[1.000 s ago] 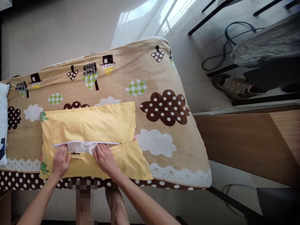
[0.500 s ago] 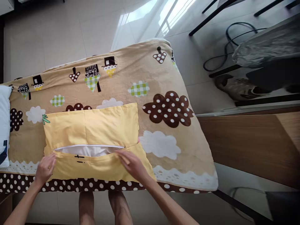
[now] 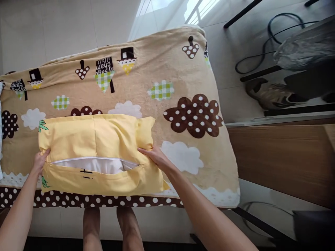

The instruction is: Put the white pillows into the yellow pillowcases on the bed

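A yellow pillowcase (image 3: 115, 136) lies in front of me on a patterned blanket (image 3: 141, 115), its long slit gaping. White fabric (image 3: 96, 165) shows inside the slit, which has a pale edge like a zip. My left hand (image 3: 42, 160) grips the left end of the pillowcase, thumb on top and the other fingers hidden beneath. At the right end, my right hand (image 3: 154, 155) is closed on the pillowcase and bunches its cloth; some of its fingers are out of sight under the fabric.
The blanket covers a bed-like surface with a brown dotted border toward my legs (image 3: 91, 226). Past its right edge stands a wooden piece of furniture (image 3: 277, 160). Shoes (image 3: 272, 94), a dark cable (image 3: 264, 52) and a plastic-wrapped bundle (image 3: 309, 45) are at the upper right.
Both hands have moved from the slit's edges outward to the two ends of the pillowcase and taken hold there. The right end is now gathered, and the slit gapes wider.
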`<state>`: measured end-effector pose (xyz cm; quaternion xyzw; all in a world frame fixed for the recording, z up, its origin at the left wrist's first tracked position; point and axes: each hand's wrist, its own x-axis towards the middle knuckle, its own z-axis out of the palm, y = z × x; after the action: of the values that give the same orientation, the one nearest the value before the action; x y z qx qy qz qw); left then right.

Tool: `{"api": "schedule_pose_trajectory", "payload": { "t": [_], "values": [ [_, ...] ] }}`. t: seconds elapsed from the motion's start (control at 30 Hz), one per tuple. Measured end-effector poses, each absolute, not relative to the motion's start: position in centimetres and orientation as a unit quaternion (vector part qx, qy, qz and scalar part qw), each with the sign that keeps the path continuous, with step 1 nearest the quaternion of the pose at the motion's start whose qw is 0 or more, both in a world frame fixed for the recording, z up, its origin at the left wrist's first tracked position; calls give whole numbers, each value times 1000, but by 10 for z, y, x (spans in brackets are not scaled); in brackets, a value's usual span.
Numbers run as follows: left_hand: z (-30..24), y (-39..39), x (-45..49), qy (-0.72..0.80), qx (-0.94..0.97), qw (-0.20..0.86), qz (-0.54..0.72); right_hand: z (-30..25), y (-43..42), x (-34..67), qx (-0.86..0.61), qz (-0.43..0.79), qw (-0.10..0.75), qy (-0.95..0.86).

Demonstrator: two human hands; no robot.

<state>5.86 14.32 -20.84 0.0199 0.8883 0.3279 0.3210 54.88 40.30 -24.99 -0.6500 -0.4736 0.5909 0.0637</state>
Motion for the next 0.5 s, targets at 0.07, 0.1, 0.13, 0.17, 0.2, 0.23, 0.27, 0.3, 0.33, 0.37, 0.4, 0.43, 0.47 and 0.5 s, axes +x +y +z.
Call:
{"api": "schedule_pose_trajectory", "payload": {
  "t": [0.07,0.1,0.13,0.17,0.2,0.23,0.27,0.3,0.33,0.37,0.4,0.43,0.47,0.5],
  "values": [
    [-196,139,55,887,-5,306,345,-249,404,557,-674,555,59,-485],
    [-191,137,54,887,-16,302,349,-250,405,562,-688,521,64,-502],
    [-187,135,54,887,-22,300,351,-251,406,567,-693,495,63,-520],
    [-184,133,52,886,-22,302,351,-252,409,572,-693,479,59,-536],
    [-181,132,51,885,-16,306,351,-254,412,578,-685,475,58,-549],
    [-178,130,48,883,-9,311,353,-255,416,585,-676,475,57,-561],
    [-176,129,45,881,-3,314,355,-256,420,593,-675,470,56,-566],
    [-174,129,41,880,1,315,356,-258,425,600,-683,459,54,-567],
    [-173,129,36,879,3,314,358,-258,429,605,-699,441,47,-562],
    [-172,130,32,879,2,313,360,-258,433,608,-724,410,39,-553],
    [-172,132,28,878,-1,312,363,-257,436,608,-751,364,35,-549],
    [-173,135,25,876,-3,314,365,-255,437,603,-771,312,35,-554],
    [-174,139,23,870,-9,325,371,-251,436,593,-777,266,42,-569],
    [-175,144,23,858,-20,346,380,-246,432,579,-764,231,54,-600]
  ]
}}
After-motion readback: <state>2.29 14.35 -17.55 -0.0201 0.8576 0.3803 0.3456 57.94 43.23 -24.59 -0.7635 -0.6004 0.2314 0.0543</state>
